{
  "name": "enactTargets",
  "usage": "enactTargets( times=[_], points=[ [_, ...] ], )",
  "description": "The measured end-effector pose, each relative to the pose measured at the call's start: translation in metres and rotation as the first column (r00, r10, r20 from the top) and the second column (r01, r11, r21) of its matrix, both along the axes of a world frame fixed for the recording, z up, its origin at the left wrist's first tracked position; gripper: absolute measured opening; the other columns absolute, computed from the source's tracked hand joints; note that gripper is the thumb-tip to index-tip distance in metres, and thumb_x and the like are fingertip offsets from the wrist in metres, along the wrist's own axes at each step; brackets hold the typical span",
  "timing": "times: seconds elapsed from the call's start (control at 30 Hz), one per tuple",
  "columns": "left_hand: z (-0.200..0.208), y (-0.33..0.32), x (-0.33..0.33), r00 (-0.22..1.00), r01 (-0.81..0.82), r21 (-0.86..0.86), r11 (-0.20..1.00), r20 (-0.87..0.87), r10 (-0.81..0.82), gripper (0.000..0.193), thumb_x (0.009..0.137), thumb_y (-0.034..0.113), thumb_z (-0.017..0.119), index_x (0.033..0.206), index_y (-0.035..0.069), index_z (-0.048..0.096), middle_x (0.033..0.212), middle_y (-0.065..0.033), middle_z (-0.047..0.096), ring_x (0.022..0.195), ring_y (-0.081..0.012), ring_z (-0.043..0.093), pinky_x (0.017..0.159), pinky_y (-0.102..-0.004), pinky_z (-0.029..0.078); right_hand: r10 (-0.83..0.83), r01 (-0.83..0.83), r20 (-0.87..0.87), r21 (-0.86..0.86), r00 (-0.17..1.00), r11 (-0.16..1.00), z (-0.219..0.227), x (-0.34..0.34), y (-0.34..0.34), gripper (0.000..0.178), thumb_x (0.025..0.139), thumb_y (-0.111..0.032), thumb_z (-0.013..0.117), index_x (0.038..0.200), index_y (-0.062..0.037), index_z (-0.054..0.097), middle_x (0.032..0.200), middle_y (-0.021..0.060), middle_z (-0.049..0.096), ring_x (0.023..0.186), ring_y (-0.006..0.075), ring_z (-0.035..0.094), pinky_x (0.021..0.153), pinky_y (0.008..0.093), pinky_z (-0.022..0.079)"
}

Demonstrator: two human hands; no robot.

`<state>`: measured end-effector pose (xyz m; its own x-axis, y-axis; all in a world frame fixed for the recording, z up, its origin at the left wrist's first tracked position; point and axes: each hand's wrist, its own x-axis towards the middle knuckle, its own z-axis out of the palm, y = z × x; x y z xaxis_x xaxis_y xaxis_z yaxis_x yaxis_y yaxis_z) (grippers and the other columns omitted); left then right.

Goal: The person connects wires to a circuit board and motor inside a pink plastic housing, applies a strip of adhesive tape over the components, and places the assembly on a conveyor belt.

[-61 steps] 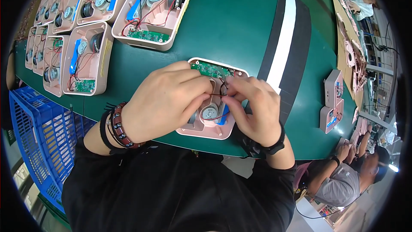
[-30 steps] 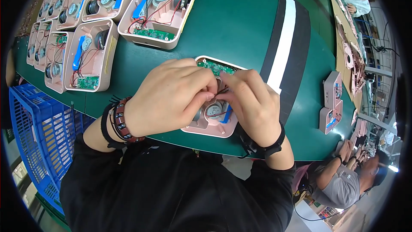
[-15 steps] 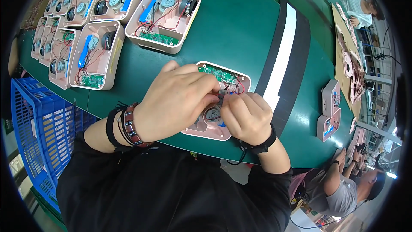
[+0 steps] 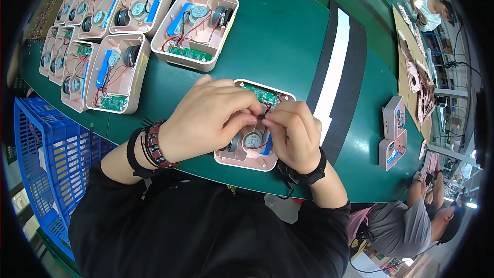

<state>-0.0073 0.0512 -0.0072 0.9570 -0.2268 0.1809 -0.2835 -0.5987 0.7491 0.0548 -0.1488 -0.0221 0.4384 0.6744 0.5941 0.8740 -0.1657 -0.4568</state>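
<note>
A pink plastic speaker housing [image 4: 242, 160] lies open on the green table in front of me. Inside it are a green circuit board [image 4: 261, 93] along the far wall, a round speaker driver [image 4: 253, 139] and a blue battery [image 4: 267, 145]. My left hand [image 4: 208, 118] reaches over the housing, thumb and forefinger pinched on thin wires [image 4: 262, 116]. From the other side my right hand [image 4: 296, 134] pinches the same wires, its fingertips nearly touching the left ones. What exactly sits between the fingertips is small and partly hidden.
Several similar open housings [image 4: 198, 28] stand in rows at the far left. A black mat with a white strip [image 4: 334, 62] lies to the right, beyond it two small pink housings [image 4: 393, 141]. A blue crate [image 4: 49, 159] stands left of the table. Co-workers [image 4: 401, 226] are at the right.
My right fingers have opened out slightly and shifted, showing more of the speaker driver. Both hands remain over the housing. The view has shifted slightly.
</note>
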Motion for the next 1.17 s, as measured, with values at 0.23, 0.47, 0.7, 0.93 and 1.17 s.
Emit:
enactTargets(
  times=[0.23, 0.47, 0.7, 0.93, 1.17],
  points=[
    [-0.0017, -0.0009, 0.0018, 0.997, 0.004, -0.010, 1.000, 0.071, -0.004, 0.007, 0.081, 0.013, 0.071, 0.085, 0.011, 0.065, 0.074, 0.0002, 0.061, 0.072, -0.0195, 0.056, 0.069, -0.0334, 0.036, -0.003, 0.002, -0.040, -0.032, 0.999, 0.999, 0.0027, 0.0012, -0.0018, 0.023, 0.076, 0.006, 0.075, 0.093, 0.0000, 0.061, 0.085, 0.0120, 0.062, 0.063, 0.0204, 0.062, 0.049, 0.0281, 0.048],
    [-0.0024, -0.0027, 0.0000, 0.995, -0.041, 0.018, 0.999, 0.089, 0.039, 0.011, 0.078, 0.011, 0.073, 0.081, 0.011, 0.063, 0.074, 0.0004, 0.060, 0.071, -0.0201, 0.054, 0.068, -0.0345, 0.034, -0.057, 0.065, 0.110, -0.069, 0.992, 0.996, 0.0003, -0.0015, -0.0013, 0.024, 0.074, 0.003, 0.077, 0.092, -0.0012, 0.062, 0.093, 0.0133, 0.061, 0.067, 0.0189, 0.066, 0.050, 0.0281, 0.050],
    [-0.0008, -0.0041, -0.0054, 0.975, -0.088, 0.084, 0.993, 0.212, 0.069, 0.014, 0.075, 0.013, 0.075, 0.079, 0.011, 0.061, 0.072, 0.0005, 0.058, 0.071, -0.0207, 0.054, 0.069, -0.0347, 0.034, -0.083, 0.090, 0.060, -0.120, 0.995, 0.989, 0.0072, -0.0054, 0.0005, 0.026, 0.071, -0.001, 0.079, 0.091, -0.0027, 0.063, 0.101, 0.0132, 0.060, 0.065, 0.0187, 0.066, 0.050, 0.0279, 0.049],
    [0.0023, -0.0042, -0.0045, 0.993, -0.056, 0.037, 0.998, 0.105, 0.052, 0.015, 0.076, 0.016, 0.075, 0.079, 0.011, 0.061, 0.073, 0.0002, 0.058, 0.073, -0.0210, 0.053, 0.070, -0.0351, 0.034, -0.002, 0.004, 0.013, -0.121, 1.000, 0.993, 0.0045, 0.0012, 0.0005, 0.027, 0.066, -0.002, 0.078, 0.087, -0.0020, 0.062, 0.091, 0.0103, 0.060, 0.065, 0.0215, 0.064, 0.051, 0.0295, 0.049],
    [0.0057, -0.0046, -0.0027, 0.996, -0.003, 0.114, 0.993, 0.088, -0.007, 0.014, 0.079, 0.016, 0.073, 0.083, 0.010, 0.061, 0.076, -0.0015, 0.059, 0.078, -0.0217, 0.053, 0.071, -0.0370, 0.034, -0.075, 0.085, 0.065, -0.172, 0.995, 0.981, 0.0062, -0.0042, 0.0014, 0.026, 0.067, -0.002, 0.076, 0.087, -0.0015, 0.061, 0.090, 0.0097, 0.061, 0.066, 0.0244, 0.064, 0.052, 0.0306, 0.050]
  ],
)
